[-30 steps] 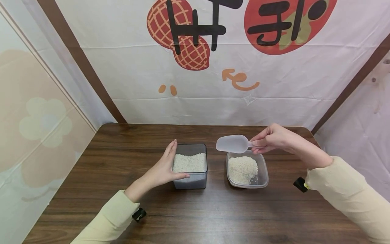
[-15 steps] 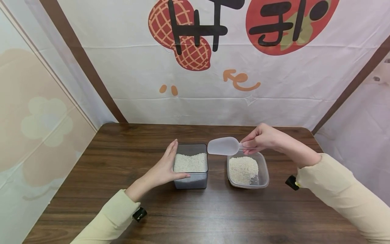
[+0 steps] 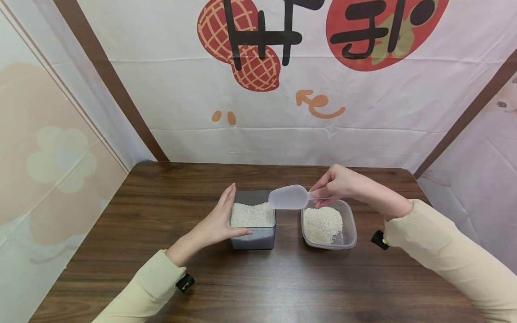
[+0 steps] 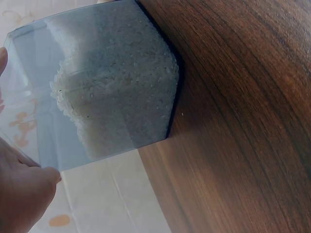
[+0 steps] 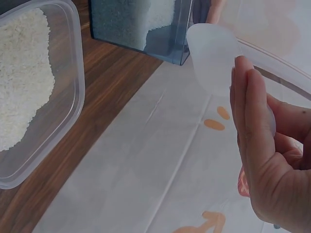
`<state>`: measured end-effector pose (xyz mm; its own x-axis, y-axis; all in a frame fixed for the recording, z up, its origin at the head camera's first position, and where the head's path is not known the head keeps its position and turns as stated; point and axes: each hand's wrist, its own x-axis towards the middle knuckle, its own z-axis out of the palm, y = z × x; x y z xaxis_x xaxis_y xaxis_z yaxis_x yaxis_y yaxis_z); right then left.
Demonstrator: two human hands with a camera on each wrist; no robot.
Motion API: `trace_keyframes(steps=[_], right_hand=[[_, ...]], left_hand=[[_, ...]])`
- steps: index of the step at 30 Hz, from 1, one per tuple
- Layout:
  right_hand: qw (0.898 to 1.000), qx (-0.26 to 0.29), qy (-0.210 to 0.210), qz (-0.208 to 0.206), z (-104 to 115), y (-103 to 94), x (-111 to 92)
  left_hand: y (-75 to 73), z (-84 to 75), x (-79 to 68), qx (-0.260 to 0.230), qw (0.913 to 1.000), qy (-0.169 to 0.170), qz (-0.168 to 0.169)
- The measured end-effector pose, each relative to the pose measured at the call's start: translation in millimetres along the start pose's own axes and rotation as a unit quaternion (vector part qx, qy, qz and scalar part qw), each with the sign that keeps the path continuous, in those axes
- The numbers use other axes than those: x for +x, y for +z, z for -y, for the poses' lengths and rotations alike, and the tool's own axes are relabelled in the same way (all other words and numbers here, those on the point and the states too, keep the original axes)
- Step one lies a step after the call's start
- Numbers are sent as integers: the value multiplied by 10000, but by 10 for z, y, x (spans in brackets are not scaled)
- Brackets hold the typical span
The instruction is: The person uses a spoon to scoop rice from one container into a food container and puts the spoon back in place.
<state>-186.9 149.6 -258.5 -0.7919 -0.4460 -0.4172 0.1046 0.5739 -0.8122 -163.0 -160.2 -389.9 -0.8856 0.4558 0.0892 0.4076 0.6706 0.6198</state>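
A grey see-through square container [image 3: 253, 238] holding white rice [image 3: 252, 215] stands on the table. My left hand [image 3: 215, 223] holds it by the left side near the top, thumb across the front and fingers along the side. In the left wrist view, rice [image 4: 121, 82] shows through the container wall. My right hand [image 3: 337, 185] pinches the handle of a translucent white scoop [image 3: 288, 197]. The scoop's tip is over the container's right rim. Below the right hand sits a clear plastic tub [image 3: 348, 233] with a heap of rice [image 3: 322, 224].
The brown wooden table [image 3: 258, 287] carries both containers, with a narrow gap between them. A printed white cloth [image 3: 250, 143] hangs behind the table, and a further cloth panel [image 3: 60, 179] hangs at the left.
My right hand has moved left with the scoop, from above the clear tub to the grey container's right rim. The left hand and both containers have stayed put.
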Motion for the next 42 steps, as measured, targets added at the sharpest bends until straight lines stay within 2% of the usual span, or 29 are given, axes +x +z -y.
trace_keyframes(steps=[5, 16, 20, 29, 33, 36, 42], right_hand=[[9993, -358, 52, 103, 72, 28, 32], [9946, -1034, 20, -59, 291, 115, 106], [9909, -1329, 177, -92, 362, 142, 142], [9858, -1625, 413, 32, 555, 232, 262], [9800, -1910, 556, 81, 636, 266, 294], [9752, -2144, 522, 150, 681, 278, 293], [9770, -2074, 267, 416, 734, 304, 267]], left_hand=[[-5, -2, 4, 7, 10000, -61, 20], [-7, 7, 4, 4, 9999, -101, 45], [-8, 7, 1, 6, 10000, -46, 0], [14, 32, -4, 53, 9994, 195, -265], [13, 27, 0, 11, 9997, 139, -224], [8, 23, 7, 32, 9999, 43, -130], [5, 20, 20, 27, 10000, -76, -37]])
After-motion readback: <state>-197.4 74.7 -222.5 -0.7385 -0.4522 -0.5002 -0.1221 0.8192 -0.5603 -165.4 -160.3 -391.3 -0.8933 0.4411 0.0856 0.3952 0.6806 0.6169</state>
